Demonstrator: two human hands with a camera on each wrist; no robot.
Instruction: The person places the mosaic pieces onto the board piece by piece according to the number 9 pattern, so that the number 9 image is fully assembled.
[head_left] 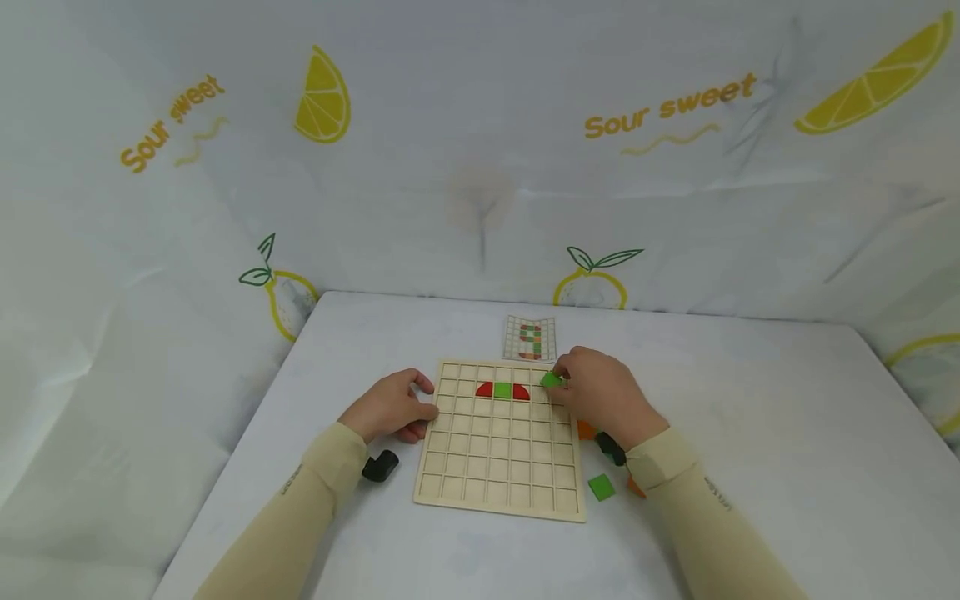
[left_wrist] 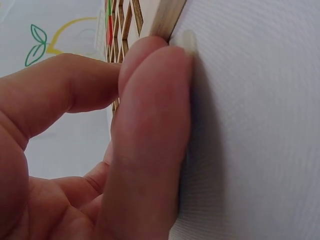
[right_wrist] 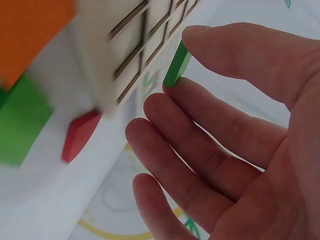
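Observation:
A pale wooden grid board point(head_left: 480, 492) lies on the table, with a green square tile point(head_left: 502, 390) between two red rounded tiles point(head_left: 484, 389) in an upper row. My left hand point(head_left: 393, 407) holds the board's left edge with thumb and fingertips, seen close up in the left wrist view. Over the board's top right corner, my right hand point(head_left: 603, 392) pinches another green tile point(right_wrist: 176, 65) between thumb and index finger. In the right wrist view its other fingers point(right_wrist: 175, 172) are spread loosely below. Behind the board lies a small pattern card point(head_left: 530, 337) with a coloured figure on a grid.
Beside the board's right edge lie a loose green tile point(head_left: 602, 487), orange pieces point(head_left: 587, 431) and a black object point(head_left: 611, 448), partly hidden by my right arm. A red piece point(right_wrist: 80, 136) shows in the right wrist view. Another black object point(head_left: 380, 466) sits by my left wrist.

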